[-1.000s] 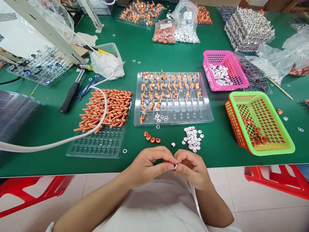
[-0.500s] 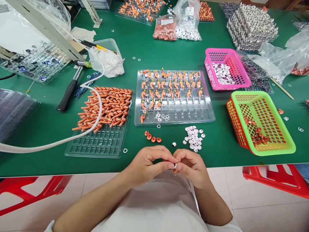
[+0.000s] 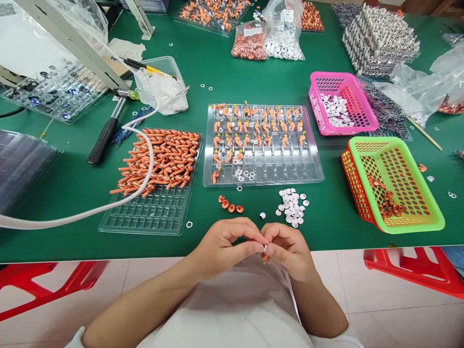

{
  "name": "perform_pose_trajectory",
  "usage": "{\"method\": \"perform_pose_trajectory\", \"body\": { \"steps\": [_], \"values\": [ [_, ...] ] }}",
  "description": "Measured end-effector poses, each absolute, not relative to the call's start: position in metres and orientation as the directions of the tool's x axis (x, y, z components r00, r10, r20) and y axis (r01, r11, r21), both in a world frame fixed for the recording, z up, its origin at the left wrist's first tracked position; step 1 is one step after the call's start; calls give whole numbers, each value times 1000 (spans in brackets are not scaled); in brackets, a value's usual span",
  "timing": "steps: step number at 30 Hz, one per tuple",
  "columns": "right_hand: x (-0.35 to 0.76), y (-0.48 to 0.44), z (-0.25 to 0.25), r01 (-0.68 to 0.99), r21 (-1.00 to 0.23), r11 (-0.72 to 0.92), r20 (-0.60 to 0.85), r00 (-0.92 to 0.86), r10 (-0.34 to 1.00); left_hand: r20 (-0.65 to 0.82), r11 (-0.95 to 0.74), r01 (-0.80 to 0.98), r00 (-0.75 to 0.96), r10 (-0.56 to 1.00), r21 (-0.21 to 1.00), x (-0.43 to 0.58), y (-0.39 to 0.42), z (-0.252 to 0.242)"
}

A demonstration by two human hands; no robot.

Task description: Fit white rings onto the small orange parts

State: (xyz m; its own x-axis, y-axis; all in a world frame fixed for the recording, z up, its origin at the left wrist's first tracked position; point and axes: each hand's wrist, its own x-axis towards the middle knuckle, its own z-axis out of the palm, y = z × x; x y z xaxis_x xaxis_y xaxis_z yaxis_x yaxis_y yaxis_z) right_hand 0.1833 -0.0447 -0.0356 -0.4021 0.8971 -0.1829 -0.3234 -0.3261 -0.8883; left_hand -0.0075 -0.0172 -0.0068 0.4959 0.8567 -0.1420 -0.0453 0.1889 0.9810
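Note:
My left hand [image 3: 228,244] and my right hand [image 3: 288,249] meet at the table's front edge, thumbs and forefingers pinched together. Between the fingertips shows a small white piece [image 3: 265,248]. A bit of an orange part [image 3: 266,259] peeks out under my right fingers; most of it is hidden. Just beyond my hands lie several orange cups [image 3: 231,208], a single white disc with a dark spot [image 3: 262,216] and a heap of white discs [image 3: 292,207]. Behind them, a clear compartment tray [image 3: 264,145] holds rows of curved orange pieces and some loose white rings.
On the left, orange stalk-like parts [image 3: 163,159] fill much of another clear tray [image 3: 145,217], crossed by a white hose [image 3: 148,169]. A hammer [image 3: 105,135] lies beyond. To the right stand a pink basket [image 3: 366,113] of white discs and a green basket [image 3: 424,220] with orange cups.
The hands keep the same pinch with only slight finger movement. The whole view has shifted a little; nothing on the table has visibly moved.

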Motion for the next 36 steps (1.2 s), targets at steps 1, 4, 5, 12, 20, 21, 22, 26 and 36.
{"method": "perform_pose_trajectory", "body": {
  "steps": [1, 4, 5, 12, 20, 21, 22, 26, 36],
  "values": [
    [183, -45, -36, -333, -885, -324, -176, -405, 897, -147, 201, -58, 495, 856, 978, -7, -17, -6],
    [183, -44, -36, -357, -877, -320, -161, -409, 898, -173, 244, -83, 493, 853, 966, -6, -16, -4],
    [183, -45, -36, -361, -875, -324, -162, -411, 897, -184, 263, -92, 498, 847, 960, -6, -16, -4],
    [185, -45, -38, -375, -858, -351, -176, -428, 887, -231, 368, -178, 520, 822, 913, -4, -19, -8],
    [186, -45, -42, -400, -840, -366, -194, -408, 892, -268, 391, -158, 500, 824, 907, 0, -17, -7],
    [185, -45, -42, -404, -837, -369, -200, -400, 894, -266, 387, -153, 501, 823, 909, 1, -17, -6],
    [186, -45, -42, -410, -833, -371, -207, -392, 896, -264, 385, -151, 505, 822, 910, 2, -16, -6],
    [187, -44, -42, -434, -812, -390, -231, -374, 898, -260, 395, -159, 530, 807, 905, 5, -14, -5],
    [190, -45, -44, -500, -771, -394, -211, -384, 899, -257, 395, -154, 540, 801, 906, 5, -13, -2]
  ]
}}
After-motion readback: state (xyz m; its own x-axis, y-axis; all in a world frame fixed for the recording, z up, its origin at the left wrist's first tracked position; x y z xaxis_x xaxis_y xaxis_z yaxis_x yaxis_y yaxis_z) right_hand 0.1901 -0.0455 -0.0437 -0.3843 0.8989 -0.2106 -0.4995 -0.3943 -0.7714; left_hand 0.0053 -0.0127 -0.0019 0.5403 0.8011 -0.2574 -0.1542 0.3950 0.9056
